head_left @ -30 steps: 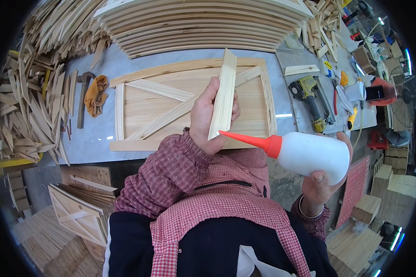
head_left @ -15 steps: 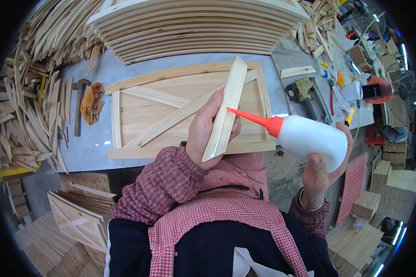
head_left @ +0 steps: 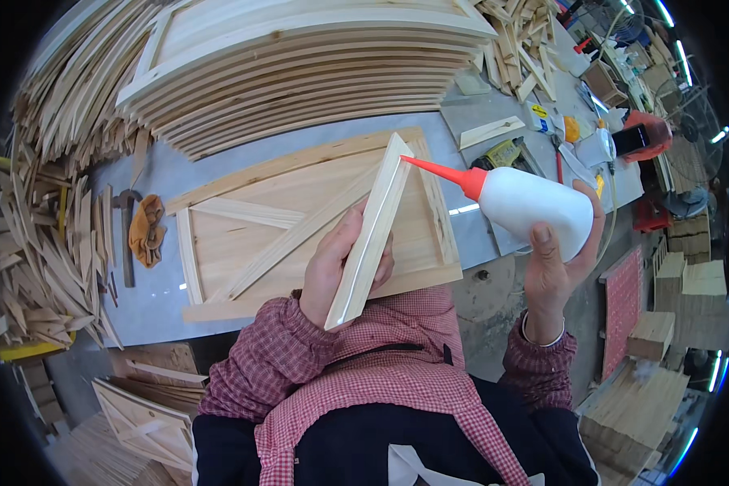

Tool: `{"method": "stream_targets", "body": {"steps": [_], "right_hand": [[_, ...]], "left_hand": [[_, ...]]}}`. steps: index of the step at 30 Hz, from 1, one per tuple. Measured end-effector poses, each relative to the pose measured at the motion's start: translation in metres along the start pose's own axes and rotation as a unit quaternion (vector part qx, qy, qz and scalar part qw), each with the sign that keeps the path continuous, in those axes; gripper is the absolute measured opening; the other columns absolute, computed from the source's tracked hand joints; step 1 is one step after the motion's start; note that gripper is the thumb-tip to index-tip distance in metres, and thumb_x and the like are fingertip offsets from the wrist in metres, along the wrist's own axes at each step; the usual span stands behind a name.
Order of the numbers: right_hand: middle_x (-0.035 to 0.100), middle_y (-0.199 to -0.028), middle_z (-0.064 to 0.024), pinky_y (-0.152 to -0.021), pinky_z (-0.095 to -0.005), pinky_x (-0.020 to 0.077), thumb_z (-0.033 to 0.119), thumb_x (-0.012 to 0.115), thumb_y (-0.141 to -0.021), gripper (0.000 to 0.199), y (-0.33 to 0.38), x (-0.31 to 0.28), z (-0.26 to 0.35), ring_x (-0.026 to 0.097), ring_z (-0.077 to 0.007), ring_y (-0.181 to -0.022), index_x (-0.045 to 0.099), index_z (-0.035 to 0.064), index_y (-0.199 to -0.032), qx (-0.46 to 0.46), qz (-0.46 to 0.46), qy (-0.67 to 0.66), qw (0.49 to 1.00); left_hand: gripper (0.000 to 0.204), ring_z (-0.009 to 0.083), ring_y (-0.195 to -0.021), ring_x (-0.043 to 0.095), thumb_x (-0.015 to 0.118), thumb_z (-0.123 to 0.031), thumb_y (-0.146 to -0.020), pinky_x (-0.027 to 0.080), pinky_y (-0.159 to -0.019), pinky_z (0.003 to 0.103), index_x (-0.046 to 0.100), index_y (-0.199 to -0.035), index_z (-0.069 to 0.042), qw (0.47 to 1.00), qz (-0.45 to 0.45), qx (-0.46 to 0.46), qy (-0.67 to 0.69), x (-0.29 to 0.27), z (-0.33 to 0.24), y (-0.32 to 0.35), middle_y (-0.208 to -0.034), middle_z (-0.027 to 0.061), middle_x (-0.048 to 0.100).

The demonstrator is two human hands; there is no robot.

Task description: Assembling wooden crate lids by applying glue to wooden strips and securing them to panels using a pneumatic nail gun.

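My left hand [head_left: 332, 257] is closed round a short wooden strip [head_left: 373, 231] with slanted ends, held tilted above the panel. A thin, shiny white line of glue runs along the strip's upturned face. In my right hand [head_left: 552, 263] is a white glue bottle [head_left: 535, 206] with a long red nozzle, its tip at the strip's far end. Beneath lies a framed wooden panel [head_left: 243, 239] on the table, with one long diagonal brace and a shorter one at its upper left. The strip and my left hand hide part of it.
A stack of framed panels [head_left: 300, 89] stands at the back. Loose wood strips [head_left: 49, 251] are heaped on the left, near a hammer [head_left: 127, 235] and a brown glove [head_left: 147, 231]. A yellow-green nail gun [head_left: 506, 154] and another wood piece [head_left: 491, 132] lie on the right.
The nozzle tip has travelled from the strip's middle to its far end, and the glue line now stretches along most of the face. The whole view has shifted and turned slightly.
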State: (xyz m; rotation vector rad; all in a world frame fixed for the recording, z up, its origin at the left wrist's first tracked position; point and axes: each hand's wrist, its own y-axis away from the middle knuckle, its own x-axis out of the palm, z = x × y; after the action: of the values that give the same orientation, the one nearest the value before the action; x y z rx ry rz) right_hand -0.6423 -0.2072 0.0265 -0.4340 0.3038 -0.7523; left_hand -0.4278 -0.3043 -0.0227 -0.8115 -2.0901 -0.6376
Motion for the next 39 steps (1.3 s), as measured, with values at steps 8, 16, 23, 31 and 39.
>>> {"method": "stream_targets", "body": {"steps": [8,16,23,31,39], "right_hand": [[0.052,-0.111,-0.0090,-0.087,-0.0325,0.0463,0.020,0.071,-0.082,0.059,-0.034,-0.011,-0.028,0.055,-0.0188,-0.102,0.039,0.0012,-0.129,0.036,-0.039,-0.065,0.996],[0.053,-0.116,-0.0188,-0.092,-0.0487,0.0492,0.029,0.057,-0.092,0.047,-0.145,-0.054,-0.132,0.056,-0.0335,-0.108,0.041,-0.0025,-0.122,0.262,-0.103,-0.296,0.913],[0.055,-0.114,-0.0170,-0.082,-0.0421,0.0506,0.040,0.056,-0.091,0.051,-0.199,-0.061,-0.216,0.058,-0.0281,-0.101,0.046,-0.0009,-0.119,0.305,-0.125,-0.205,0.922],[0.058,-0.104,-0.0113,-0.072,-0.0323,0.0422,0.059,0.061,-0.079,0.072,-0.216,-0.049,-0.245,0.054,-0.0189,-0.090,0.054,-0.0042,-0.114,0.291,-0.078,0.128,0.945],[0.057,-0.118,-0.0175,-0.093,-0.0348,0.0390,0.037,0.059,-0.087,0.057,-0.185,-0.060,-0.214,0.052,-0.0261,-0.110,0.051,-0.0079,-0.121,0.189,0.003,0.267,0.945]], "left_hand": [[0.047,0.0117,-0.057,0.045,0.036,-0.034,-0.099,0.039,-0.051,0.024,0.039,-0.134,-0.003,0.995,-0.021,-0.022,-0.093,-0.007,0.001,-0.002,-0.080,0.0050,0.051],[0.036,0.0197,-0.079,0.052,0.059,-0.011,-0.087,0.045,-0.071,0.030,0.056,-0.121,0.001,0.842,-0.026,0.108,-0.528,-0.009,0.002,-0.002,-0.089,0.0102,0.052],[0.039,0.0262,-0.080,0.050,0.067,-0.002,-0.074,0.043,-0.073,0.033,0.061,-0.113,-0.002,0.655,0.012,0.188,-0.731,-0.015,0.006,-0.016,-0.091,0.0130,0.052],[0.040,0.0293,-0.084,0.049,0.067,-0.001,-0.069,0.042,-0.073,0.038,0.064,-0.109,-0.004,0.579,0.039,0.170,-0.796,-0.014,0.014,-0.028,-0.093,0.0133,0.052],[0.043,0.0263,-0.083,0.049,0.065,-0.005,-0.072,0.037,-0.075,0.039,0.063,-0.114,-0.009,0.544,0.042,0.191,-0.816,-0.031,0.025,-0.025,-0.096,0.0102,0.054]]}}
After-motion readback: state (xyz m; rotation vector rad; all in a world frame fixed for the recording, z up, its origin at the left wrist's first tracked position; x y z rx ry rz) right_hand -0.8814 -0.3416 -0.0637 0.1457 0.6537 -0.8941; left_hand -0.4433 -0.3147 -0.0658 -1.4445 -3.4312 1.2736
